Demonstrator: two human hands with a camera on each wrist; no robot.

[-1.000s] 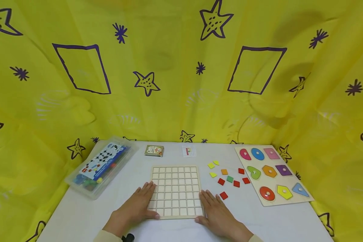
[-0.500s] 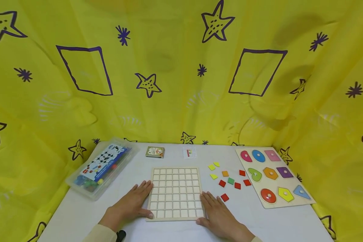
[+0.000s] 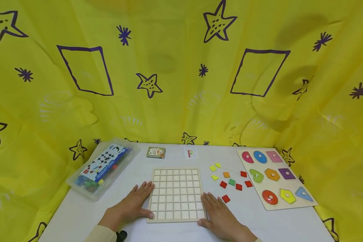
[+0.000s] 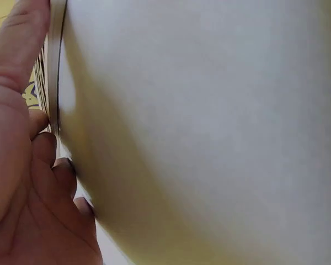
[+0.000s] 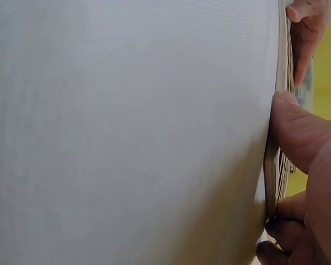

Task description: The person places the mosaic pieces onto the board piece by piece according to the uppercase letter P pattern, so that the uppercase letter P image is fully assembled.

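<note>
In the head view a pale wooden grid board (image 3: pixel 177 191) with rows of square cells lies flat on the white table. My left hand (image 3: pixel 131 205) rests along its left side, fingers extended and thumb at the near left corner. On the right side lies my right hand (image 3: pixel 222 215), fingers extended along the edge and thumb near the front right corner. The left wrist view has the board's thin edge (image 4: pixel 54 83) beside the thumb and fingers. In the right wrist view the right thumb (image 5: pixel 289 118) touches the board's edge, with the left hand (image 5: pixel 311 22) beyond.
Several red, yellow, orange and green tiles (image 3: pixel 239 187) lie right of the board. A shape puzzle board (image 3: pixel 275 198) stands far right. Behind are a small box (image 3: pixel 155 152) and a pattern card (image 3: pixel 191 153). A clear plastic case (image 3: pixel 101 168) sits left; a yellow curtain (image 3: pixel 175 111) surrounds the table.
My left hand has shifted slightly left, its thumb sliding back towards the board's near left corner. The right hand stays along the right edge. The head view has tilted slightly.
</note>
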